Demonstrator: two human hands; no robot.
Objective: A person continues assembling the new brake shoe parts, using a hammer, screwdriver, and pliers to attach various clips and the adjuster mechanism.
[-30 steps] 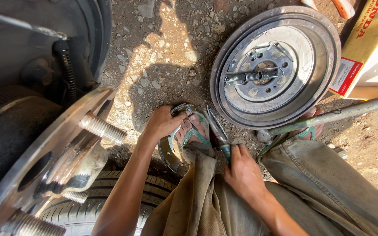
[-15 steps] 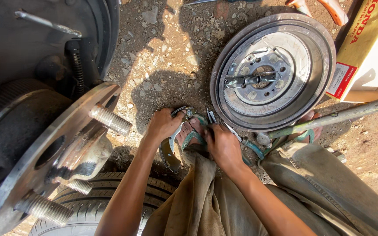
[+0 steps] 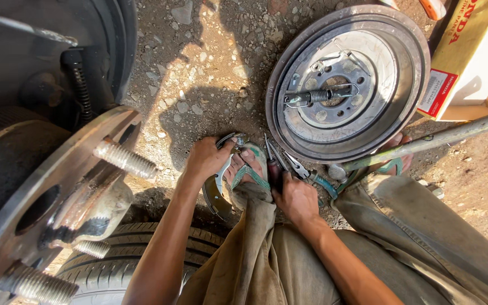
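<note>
- The right hand (image 3: 296, 199) has come back toward the body since half a second ago: then it lay over the curved brake shoe (image 3: 217, 186) beside the other hand, now it sits at lower centre of the frame, fingers closed round the dark handle of a tool (image 3: 274, 169) whose tip points up the frame
- The left hand (image 3: 207, 160) has hardly shifted; it stays clamped on the upper end of the brake shoe, thumb and fingers wrapped over the rim
- The brake shoe lies at centre frame, pressed against the sandalled foot (image 3: 248, 169) on the stony ground
- Pliers (image 3: 297, 167) lie just right of the gripped tool, untouched
- The brake drum (image 3: 410, 85) with a spring (image 3: 318, 96) across its hub rests at upper right, unmoved, well apart from both hands
- Judged from this, the two-handed hold on the shoe has given way to one hand steadying and one bringing a tool
</note>
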